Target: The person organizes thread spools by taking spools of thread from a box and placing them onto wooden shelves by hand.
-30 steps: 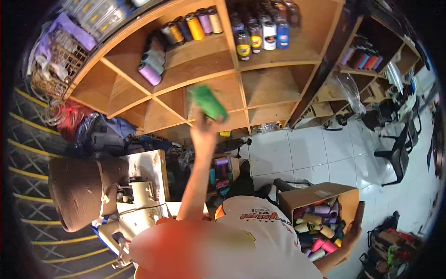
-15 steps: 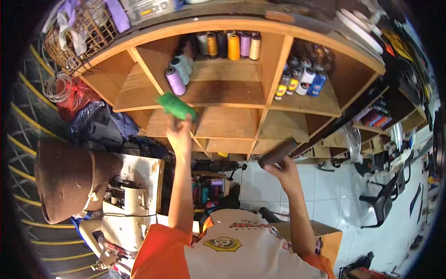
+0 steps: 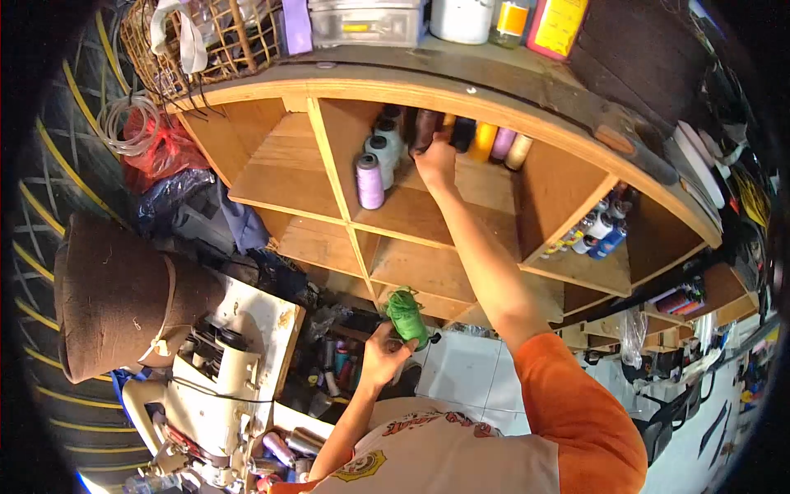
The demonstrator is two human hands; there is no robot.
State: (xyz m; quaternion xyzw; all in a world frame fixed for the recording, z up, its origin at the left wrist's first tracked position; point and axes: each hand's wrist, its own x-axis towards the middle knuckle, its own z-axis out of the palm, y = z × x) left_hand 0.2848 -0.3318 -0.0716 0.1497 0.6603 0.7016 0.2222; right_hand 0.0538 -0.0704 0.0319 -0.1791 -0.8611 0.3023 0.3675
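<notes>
My left hand (image 3: 385, 356) is wrapped round a green thread spool (image 3: 405, 317), held upright below the shelf unit. Up in the top middle compartment, my right hand (image 3: 436, 158) grips a dark brown spool (image 3: 425, 130). That spool is near the back row, where a black spool (image 3: 462, 133), a yellow spool (image 3: 483, 142), a purple one (image 3: 503, 145) and a cream one (image 3: 518, 152) stand. On the left side of the same compartment stands a lilac spool (image 3: 369, 183) with pale spools (image 3: 382, 154) behind it.
The wooden shelf unit (image 3: 331, 216) spans the view. At the lower left are a sewing machine (image 3: 216, 403) and a brown fabric roll (image 3: 123, 300). Small bottles (image 3: 599, 233) stand in the right compartment. A wicker basket (image 3: 222, 41) and containers sit on top.
My right hand has risen from low on the right into the top compartment with the dark spool. My left hand has lowered with the green spool. The view has shifted closer to the shelves.
</notes>
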